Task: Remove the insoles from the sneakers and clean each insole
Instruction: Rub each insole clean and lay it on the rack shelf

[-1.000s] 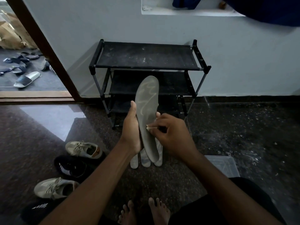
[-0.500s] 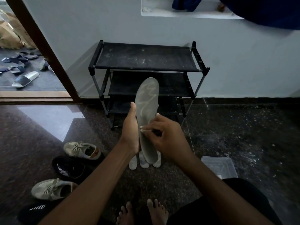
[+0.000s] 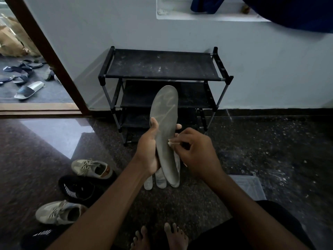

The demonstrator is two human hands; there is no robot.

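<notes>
Your L hand grips the grey insole upright, toe end up, in front of the black shoe rack. Thumb's on its face, fingers curled round the back. Your R hand pinches a small white wipe, which touches the insole's R edge approx mid-length. Pale streaks mark the toe area. Three more insole ends show below; can't tell if they're on the floor or in your hand. Two beige sneakers & two black sneakers lie to your L, a clear plastic box to your R.
</notes>
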